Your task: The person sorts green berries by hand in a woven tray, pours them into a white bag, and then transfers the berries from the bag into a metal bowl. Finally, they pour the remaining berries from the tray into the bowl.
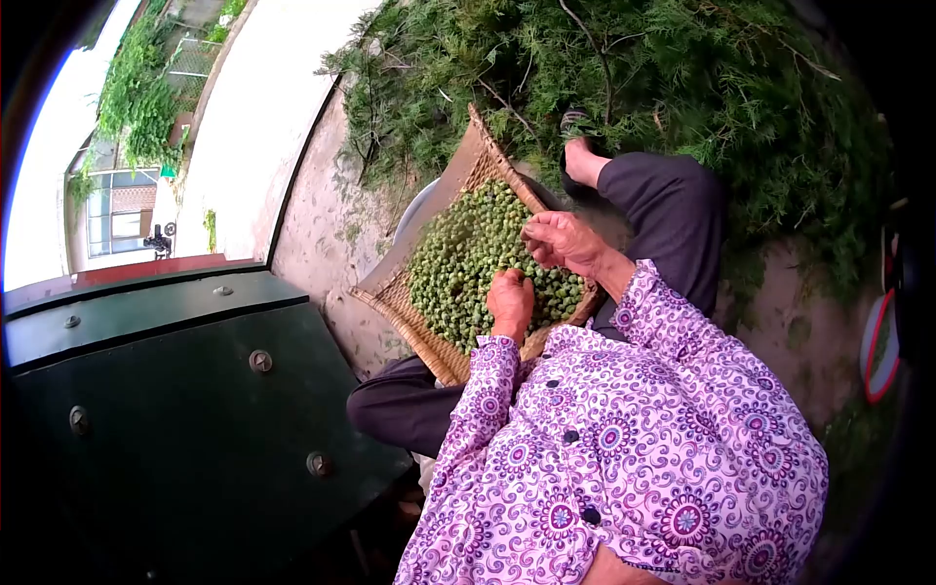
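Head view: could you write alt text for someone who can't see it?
A person's bare left hand and bare right hand work over small, roundish green fruit-like pieces heaped in a tan woven basket, between knees in dark trousers. The person wears a purple-and-white patterned shirt; feathery green foliage spreads beyond.

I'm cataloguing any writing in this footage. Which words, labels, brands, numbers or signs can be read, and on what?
None can be read.
The woven basket and dark green panel show no lettering.
The shirt shows only printed patterns.
Any mark on the shoe is too small to read.
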Tool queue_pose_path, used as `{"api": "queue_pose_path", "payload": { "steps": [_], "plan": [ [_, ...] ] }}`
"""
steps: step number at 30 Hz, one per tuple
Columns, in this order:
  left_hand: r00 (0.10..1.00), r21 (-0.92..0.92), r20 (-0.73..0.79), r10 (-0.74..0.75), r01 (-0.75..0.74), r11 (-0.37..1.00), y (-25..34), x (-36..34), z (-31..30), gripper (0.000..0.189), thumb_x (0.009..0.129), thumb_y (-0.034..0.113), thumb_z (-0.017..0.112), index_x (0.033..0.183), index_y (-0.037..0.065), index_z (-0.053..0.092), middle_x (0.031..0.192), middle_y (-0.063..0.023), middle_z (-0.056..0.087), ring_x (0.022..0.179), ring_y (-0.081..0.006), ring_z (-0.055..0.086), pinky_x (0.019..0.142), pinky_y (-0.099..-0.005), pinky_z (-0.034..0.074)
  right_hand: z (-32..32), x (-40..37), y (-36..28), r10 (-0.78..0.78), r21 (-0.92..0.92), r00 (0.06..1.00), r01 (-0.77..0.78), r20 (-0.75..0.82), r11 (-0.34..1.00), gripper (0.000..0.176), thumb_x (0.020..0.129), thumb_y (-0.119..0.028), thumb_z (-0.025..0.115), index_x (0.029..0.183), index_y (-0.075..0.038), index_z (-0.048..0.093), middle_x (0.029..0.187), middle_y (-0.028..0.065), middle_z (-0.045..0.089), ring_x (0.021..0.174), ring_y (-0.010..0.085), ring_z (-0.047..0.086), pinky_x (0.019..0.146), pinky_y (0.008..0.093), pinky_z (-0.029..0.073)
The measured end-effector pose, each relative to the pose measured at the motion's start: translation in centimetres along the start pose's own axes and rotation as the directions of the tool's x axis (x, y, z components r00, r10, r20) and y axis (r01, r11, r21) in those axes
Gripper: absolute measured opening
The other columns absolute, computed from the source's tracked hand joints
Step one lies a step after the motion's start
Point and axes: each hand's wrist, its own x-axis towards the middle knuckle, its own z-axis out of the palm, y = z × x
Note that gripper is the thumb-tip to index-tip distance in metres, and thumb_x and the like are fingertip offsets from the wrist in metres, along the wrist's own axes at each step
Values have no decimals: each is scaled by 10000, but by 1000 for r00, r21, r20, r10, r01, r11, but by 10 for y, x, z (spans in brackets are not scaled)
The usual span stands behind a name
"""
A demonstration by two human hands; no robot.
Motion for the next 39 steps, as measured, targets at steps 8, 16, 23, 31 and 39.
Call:
{"api": "queue_pose_path", "payload": {
  "steps": [8, 16, 23, 31, 39],
  "plan": [
    [998, -25, 55, -26, 27, 999, -9, 8, 9, 134, 742, 169, 584, 759, 36, 598, 774, -166, 605, 710, -340, 586, 643, -426, 464, 0, 4, -2, 1, 19, 1000, -1, -3, 1000, 196, 871, -274, 562, 840, -80, 567, 708, -23, 573, 549, 29, 535, 471, 170, 426],
    [920, -895, 392, 21, 376, 238, -25, -7, -37, 99, 854, 168, 549, 914, 107, 499, 799, 10, 528, 636, -86, 493, 512, -217, 421, 2, 9, 12, 87, -51, 996, -89, -33, 995, 219, 864, -305, 560, 812, -93, 537, 689, -25, 543, 535, 51, 523, 452, 187, 412],
    [898, -891, 439, -21, 438, 120, -19, -6, -45, 26, 836, 64, 537, 821, 74, 519, 714, -53, 585, 541, -137, 552, 497, -270, 477, 0, 16, 29, 76, -280, 997, -81, -27, 956, 164, 817, -213, 620, 838, -55, 577, 613, 11, 553, 496, 64, 503, 423, 204, 405],
    [919, -890, 394, -9, 384, 245, -2, -4, -58, 52, 831, 59, 562, 853, 12, 556, 695, -43, 564, 568, -118, 541, 509, -257, 474, -1, 17, 34, -85, -569, 994, 108, 66, 815, 234, 688, -168, 722, 820, -5, 620, 716, 42, 620, 628, 106, 568, 557, 240, 461],
    [983, -490, 157, 99, -10, 872, 7, -6, -14, 76, 773, 65, 599, 805, 5, 632, 667, -14, 589, 556, -78, 511, 526, -243, 451, -22, 21, 30, -370, -882, 921, 274, 125, 384, 238, 621, -181, 684, 803, -31, 654, 731, 86, 651, 669, 144, 617, 636, 274, 488]
  ]
}}
